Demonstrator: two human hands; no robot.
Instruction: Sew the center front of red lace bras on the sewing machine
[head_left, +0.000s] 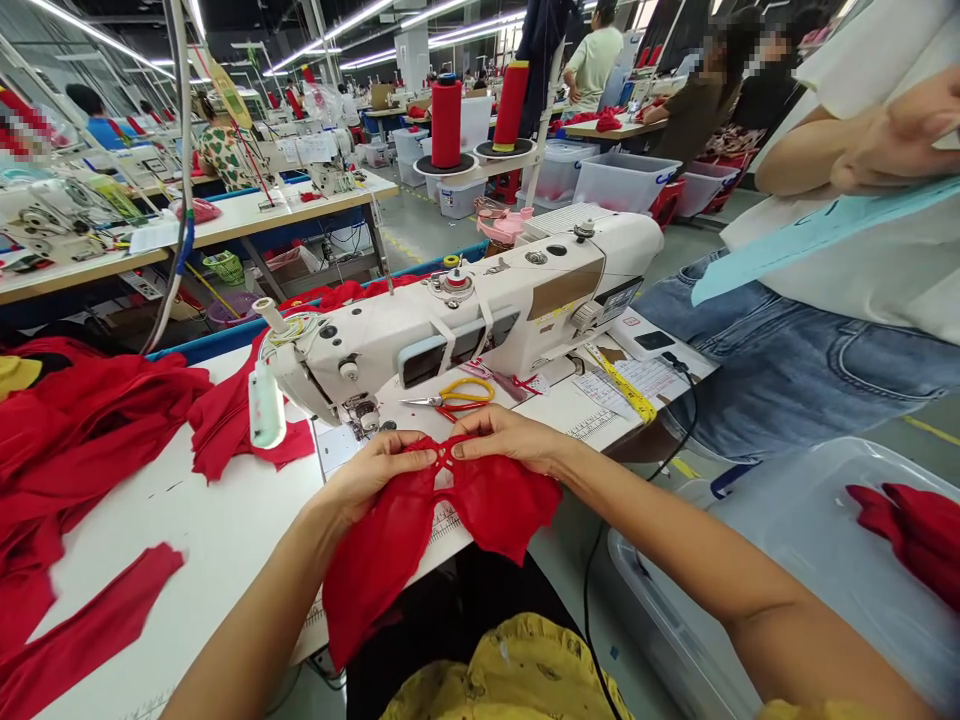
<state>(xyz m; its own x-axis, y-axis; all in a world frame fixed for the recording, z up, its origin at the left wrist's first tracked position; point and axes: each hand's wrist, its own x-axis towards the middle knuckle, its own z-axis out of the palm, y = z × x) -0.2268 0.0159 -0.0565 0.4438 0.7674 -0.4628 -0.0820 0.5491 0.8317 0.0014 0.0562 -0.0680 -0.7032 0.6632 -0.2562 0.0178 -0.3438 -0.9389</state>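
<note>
Between my two hands is a red garment piece (397,530) with crossed straps at its middle; its two halves hang over the table's front edge. My left hand (382,465) pinches the left side by the straps, thumb on top. With thumb and fingers closed, my right hand (499,438) grips the other side close by. Just beyond stands a white sewing machine (480,310), its needle area (364,415) a little past my left hand. Yellow-handled scissors (461,395) and a red-handled tool (457,412) lie under the machine arm, near my right hand.
Red fabric (112,430) is heaped on the left of the white table (247,560). A yellow tape measure (626,385), papers and a black-corded device (645,338) lie at right. A person in jeans (750,340) stands there holding a blue sheet (825,235). A clear bin (750,560) sits below.
</note>
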